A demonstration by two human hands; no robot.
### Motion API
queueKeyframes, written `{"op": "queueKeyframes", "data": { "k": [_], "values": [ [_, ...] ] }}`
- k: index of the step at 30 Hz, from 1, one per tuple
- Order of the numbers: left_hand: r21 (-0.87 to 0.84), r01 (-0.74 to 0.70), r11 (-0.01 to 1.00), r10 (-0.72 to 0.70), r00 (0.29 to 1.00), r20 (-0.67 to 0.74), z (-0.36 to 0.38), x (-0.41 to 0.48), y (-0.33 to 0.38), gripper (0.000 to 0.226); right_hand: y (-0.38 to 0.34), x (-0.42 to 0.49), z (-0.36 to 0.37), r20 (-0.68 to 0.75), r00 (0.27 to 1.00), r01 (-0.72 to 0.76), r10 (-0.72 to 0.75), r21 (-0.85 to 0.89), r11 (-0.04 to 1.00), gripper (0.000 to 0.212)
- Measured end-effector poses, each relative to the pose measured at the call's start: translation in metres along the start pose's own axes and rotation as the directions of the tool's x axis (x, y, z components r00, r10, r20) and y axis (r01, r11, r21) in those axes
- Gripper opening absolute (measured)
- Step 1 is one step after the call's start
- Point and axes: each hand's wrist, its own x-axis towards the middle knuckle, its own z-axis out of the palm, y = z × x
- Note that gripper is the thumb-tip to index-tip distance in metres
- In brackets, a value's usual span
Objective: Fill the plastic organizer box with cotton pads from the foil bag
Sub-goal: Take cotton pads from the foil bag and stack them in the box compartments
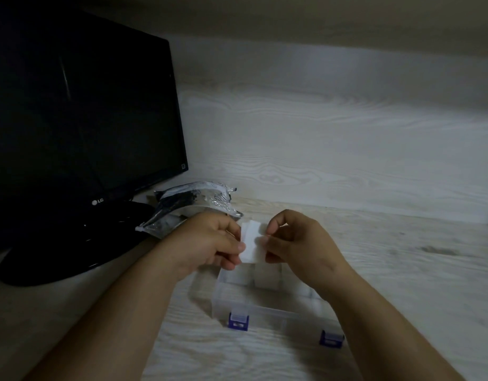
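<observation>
A white stack of cotton pads (252,241) is held above the clear plastic organizer box (267,316). My left hand (210,242) pinches its left edge and my right hand (297,242) pinches its right edge. The box sits open on the desk below my hands, with two blue latches (238,321) on its near wall. White pads (266,276) fill some of its far compartments. My right forearm hides the box's right side. The crumpled foil bag (193,206) lies behind my left hand, beside the monitor's foot.
A black monitor (80,111) on a round black stand (70,246) fills the left side. A pale wood-grain desk (402,270) stretches to the right, backed by a wood-grain wall panel (347,138). A shelf hangs overhead.
</observation>
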Motion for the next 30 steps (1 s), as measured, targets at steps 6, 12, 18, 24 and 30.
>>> {"op": "queueKeyframes", "data": {
  "k": [6, 12, 18, 24, 30],
  "values": [
    [0.097, -0.063, 0.993, 0.062, 0.998, 0.009, -0.002, -0.004, 0.003, 0.023, -0.002, -0.003, 0.002, 0.077, 0.995, -0.076, 0.071, 0.059, 0.995, 0.012],
    [0.353, -0.082, 0.932, 0.046, 0.993, 0.109, -0.01, -0.007, 0.004, 0.023, -0.002, -0.009, 0.005, 0.211, 0.967, -0.122, 0.146, -0.121, 0.985, 0.004],
    [0.567, -0.119, 0.815, 0.016, 0.983, 0.183, -0.011, -0.008, 0.0, 0.013, -0.003, -0.013, 0.011, 0.283, 0.937, -0.117, 0.207, -0.304, 0.946, 0.01],
    [0.74, -0.145, 0.657, -0.007, 0.98, 0.198, -0.005, -0.008, -0.002, 0.012, -0.003, -0.013, 0.018, 0.281, 0.942, -0.035, 0.184, -0.463, 0.886, 0.011],
    [0.837, -0.097, 0.539, -0.027, 0.991, 0.132, -0.006, -0.008, -0.004, 0.009, 0.0, -0.013, 0.024, 0.311, 0.946, 0.129, 0.087, -0.61, 0.781, 0.014]
  ]
}}
